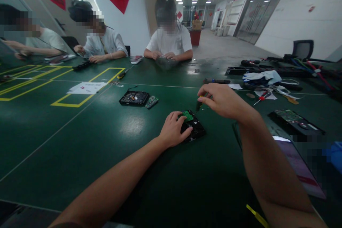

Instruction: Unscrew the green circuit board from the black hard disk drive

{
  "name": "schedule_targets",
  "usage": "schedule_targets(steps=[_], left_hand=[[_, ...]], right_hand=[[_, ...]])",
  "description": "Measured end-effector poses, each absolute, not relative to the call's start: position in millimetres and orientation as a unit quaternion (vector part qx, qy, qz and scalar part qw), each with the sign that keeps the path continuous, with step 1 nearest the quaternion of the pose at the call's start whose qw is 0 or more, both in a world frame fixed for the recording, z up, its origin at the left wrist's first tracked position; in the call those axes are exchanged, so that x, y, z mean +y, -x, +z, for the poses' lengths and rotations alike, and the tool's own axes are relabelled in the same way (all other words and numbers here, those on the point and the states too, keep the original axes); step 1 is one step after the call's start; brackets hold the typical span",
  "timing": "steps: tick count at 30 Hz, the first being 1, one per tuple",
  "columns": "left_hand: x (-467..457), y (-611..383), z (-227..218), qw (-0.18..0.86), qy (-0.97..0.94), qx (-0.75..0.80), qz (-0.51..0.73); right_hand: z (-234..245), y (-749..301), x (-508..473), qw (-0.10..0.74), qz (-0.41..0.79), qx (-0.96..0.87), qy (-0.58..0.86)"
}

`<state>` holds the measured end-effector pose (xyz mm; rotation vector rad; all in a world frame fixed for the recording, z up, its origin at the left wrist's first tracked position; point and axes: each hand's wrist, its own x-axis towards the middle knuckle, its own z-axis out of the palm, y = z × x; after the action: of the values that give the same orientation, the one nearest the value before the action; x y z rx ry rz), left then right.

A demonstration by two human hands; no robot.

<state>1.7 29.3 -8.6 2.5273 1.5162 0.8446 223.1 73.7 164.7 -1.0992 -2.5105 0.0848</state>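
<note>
A black hard drive (197,130) lies on the green table in front of me, with a green circuit board (188,115) on its upper side. My left hand (175,129) grips the drive from the left, fingers over the board and thumb on the near part. In my right hand (217,100) is a screwdriver (198,105) with a black and yellow handle, held upright from above. Its tip points down at the right edge of the board; whether it sits in a screw is too small to tell. Small bits, perhaps screws, lie just right of the drive.
Left of the drive are another opened hard drive (134,98) and a loose circuit board (152,102). To the right lie a red screwdriver (263,96), white gloves (263,77), another drive (296,121) and a phone (298,165). Several people sit across the table.
</note>
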Motion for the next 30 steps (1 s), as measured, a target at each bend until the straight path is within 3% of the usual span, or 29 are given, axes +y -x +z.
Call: schedule_targets(steps=[30], left_hand=[[29.1, -1.9, -8.6, 0.034, -0.822, 0.495, 0.279]], right_hand=[[164.4, -224.0, 72.4, 0.194, 0.046, -0.900, 0.389]])
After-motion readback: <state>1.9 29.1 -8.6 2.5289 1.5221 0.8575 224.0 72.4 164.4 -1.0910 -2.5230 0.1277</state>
